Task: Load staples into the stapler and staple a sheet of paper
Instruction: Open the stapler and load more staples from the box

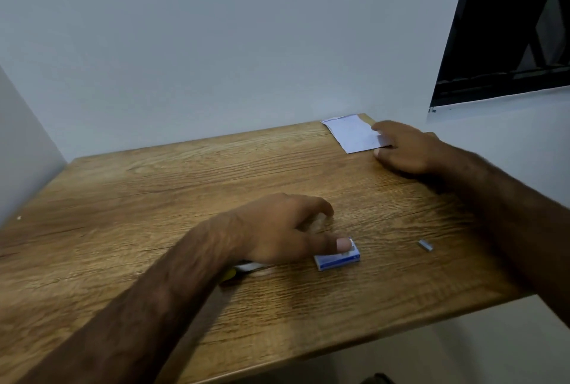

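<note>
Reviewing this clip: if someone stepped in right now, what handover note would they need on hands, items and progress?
Left hand: resting on the table, thumb touching the blue staple box; it grips nothing that shows.
Right hand: at the far right corner, fingers pinching the edge of the paper.
A loose strip of staples lies right of the box.
The stapler is mostly hidden under the left wrist; whether it is loaded cannot be told.
Left: confirm staples are loaded, bring the paper over, staple it.
</note>
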`<control>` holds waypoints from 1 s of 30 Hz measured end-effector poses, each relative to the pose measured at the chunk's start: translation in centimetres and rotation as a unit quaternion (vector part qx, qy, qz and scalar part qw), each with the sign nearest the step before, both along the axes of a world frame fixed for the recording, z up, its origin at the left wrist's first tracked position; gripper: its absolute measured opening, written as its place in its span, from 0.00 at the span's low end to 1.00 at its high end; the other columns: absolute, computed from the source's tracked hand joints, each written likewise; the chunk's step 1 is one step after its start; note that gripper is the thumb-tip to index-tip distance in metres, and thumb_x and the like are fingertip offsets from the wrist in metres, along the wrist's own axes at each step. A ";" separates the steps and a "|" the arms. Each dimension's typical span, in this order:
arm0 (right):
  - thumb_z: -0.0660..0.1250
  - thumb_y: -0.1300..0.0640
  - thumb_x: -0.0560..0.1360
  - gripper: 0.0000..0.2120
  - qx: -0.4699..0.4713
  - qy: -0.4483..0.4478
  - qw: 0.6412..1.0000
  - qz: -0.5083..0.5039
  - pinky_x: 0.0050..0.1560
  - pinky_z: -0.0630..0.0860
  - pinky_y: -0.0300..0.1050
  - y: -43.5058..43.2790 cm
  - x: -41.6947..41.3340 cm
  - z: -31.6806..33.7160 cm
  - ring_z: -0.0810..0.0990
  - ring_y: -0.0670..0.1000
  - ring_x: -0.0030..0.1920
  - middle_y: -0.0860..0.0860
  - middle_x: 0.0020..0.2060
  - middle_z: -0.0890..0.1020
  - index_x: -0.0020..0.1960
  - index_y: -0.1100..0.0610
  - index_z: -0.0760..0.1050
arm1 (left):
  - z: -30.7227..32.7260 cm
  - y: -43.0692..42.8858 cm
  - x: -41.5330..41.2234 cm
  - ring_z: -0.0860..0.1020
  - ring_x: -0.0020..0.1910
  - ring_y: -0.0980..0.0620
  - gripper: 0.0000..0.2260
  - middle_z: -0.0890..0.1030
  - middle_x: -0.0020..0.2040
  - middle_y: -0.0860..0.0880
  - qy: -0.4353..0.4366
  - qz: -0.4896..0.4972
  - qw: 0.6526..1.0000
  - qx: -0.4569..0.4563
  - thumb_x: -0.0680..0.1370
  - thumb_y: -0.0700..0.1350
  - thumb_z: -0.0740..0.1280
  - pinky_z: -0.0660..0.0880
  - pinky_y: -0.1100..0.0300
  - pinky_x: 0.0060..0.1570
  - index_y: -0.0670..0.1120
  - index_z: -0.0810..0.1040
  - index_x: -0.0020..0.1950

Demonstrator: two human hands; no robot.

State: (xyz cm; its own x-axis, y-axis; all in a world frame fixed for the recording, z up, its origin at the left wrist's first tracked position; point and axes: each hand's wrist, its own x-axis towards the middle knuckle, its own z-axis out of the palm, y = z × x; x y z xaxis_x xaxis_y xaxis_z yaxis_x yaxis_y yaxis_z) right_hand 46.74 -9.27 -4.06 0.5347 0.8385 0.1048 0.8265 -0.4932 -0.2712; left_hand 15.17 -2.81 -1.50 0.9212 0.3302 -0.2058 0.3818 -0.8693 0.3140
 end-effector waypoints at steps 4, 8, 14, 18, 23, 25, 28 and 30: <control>0.64 0.41 0.76 0.32 0.021 -0.039 0.998 0.040 0.73 0.58 0.62 -4.3 -2.2 1.4 0.58 0.51 0.78 0.44 0.79 0.59 0.77 0.41 0.57 | -0.2 -0.3 -0.4 0.77 0.57 0.54 0.32 0.78 0.61 0.58 -0.010 0.005 1.000 -0.016 0.69 0.77 0.60 0.74 0.53 0.58 0.64 0.69 0.68; 0.64 0.36 0.73 0.21 0.024 0.028 0.995 0.089 0.63 0.71 0.55 -10.5 -5.3 1.8 0.70 0.46 0.66 0.38 0.65 0.74 0.65 0.31 0.68 | -0.5 -0.8 -0.8 0.71 0.71 0.54 0.36 0.69 0.75 0.59 -0.010 -0.008 1.000 -0.012 0.66 0.77 0.62 0.69 0.51 0.70 0.64 0.67 0.71; 0.62 0.24 0.66 0.24 0.053 0.068 0.988 0.126 0.44 0.74 0.38 -16.4 -10.0 0.3 0.77 0.36 0.51 0.31 0.51 0.76 0.58 0.31 0.74 | -0.8 -1.6 -1.1 0.58 0.80 0.55 0.41 0.59 0.82 0.55 -0.009 -0.015 1.000 0.021 0.66 0.76 0.65 0.62 0.50 0.76 0.61 0.64 0.75; 0.66 0.27 0.65 0.20 0.095 0.061 0.987 0.118 0.41 0.75 0.38 -17.4 -11.4 -0.8 0.79 0.39 0.49 0.34 0.50 0.78 0.53 0.34 0.78 | -0.9 -2.0 -1.6 0.61 0.79 0.53 0.39 0.60 0.81 0.55 -0.014 -0.020 0.999 0.028 0.67 0.76 0.64 0.66 0.47 0.73 0.62 0.65 0.74; 0.68 0.39 0.69 0.07 0.140 0.042 0.984 0.103 0.41 0.74 0.41 -16.9 -12.6 -1.4 0.79 0.40 0.47 0.36 0.44 0.81 0.45 0.37 0.81 | -1.2 -2.2 -2.1 0.62 0.78 0.54 0.34 0.62 0.81 0.56 -0.029 -0.020 0.999 0.027 0.71 0.73 0.63 0.66 0.48 0.74 0.61 0.66 0.74; 0.69 0.43 0.70 0.03 0.136 0.034 0.985 0.098 0.41 0.75 0.43 -16.6 -12.8 -1.4 0.78 0.40 0.46 0.38 0.40 0.82 0.43 0.38 0.80 | -1.3 -2.3 -2.0 0.61 0.79 0.54 0.33 0.62 0.80 0.55 -0.034 -0.021 0.999 0.030 0.72 0.72 0.63 0.66 0.49 0.74 0.60 0.66 0.74; 0.69 0.45 0.69 0.02 0.128 0.033 0.986 0.099 0.39 0.73 0.41 -16.3 -13.4 -1.0 0.77 0.40 0.46 0.40 0.39 0.82 0.42 0.38 0.79 | -1.4 -2.2 -2.0 0.62 0.79 0.54 0.31 0.63 0.80 0.55 -0.041 -0.024 0.998 0.035 0.74 0.70 0.64 0.66 0.49 0.73 0.60 0.66 0.73; 0.69 0.44 0.69 0.03 0.134 0.037 0.985 0.098 0.38 0.73 0.39 -16.1 -13.7 -0.7 0.78 0.40 0.46 0.40 0.39 0.82 0.43 0.39 0.80 | -1.6 -2.2 -2.0 0.65 0.77 0.54 0.29 0.65 0.78 0.56 -0.049 -0.024 0.998 0.032 0.75 0.68 0.64 0.68 0.49 0.72 0.59 0.67 0.73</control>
State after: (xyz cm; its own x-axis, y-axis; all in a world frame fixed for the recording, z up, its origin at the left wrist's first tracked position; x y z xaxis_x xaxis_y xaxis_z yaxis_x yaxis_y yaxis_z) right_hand 33.04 -25.33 -4.78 0.3796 0.8739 0.3038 0.8717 -0.2278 -0.4339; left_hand 13.16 -4.98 -3.05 0.9507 0.2953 -0.0942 0.3100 -0.9054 0.2902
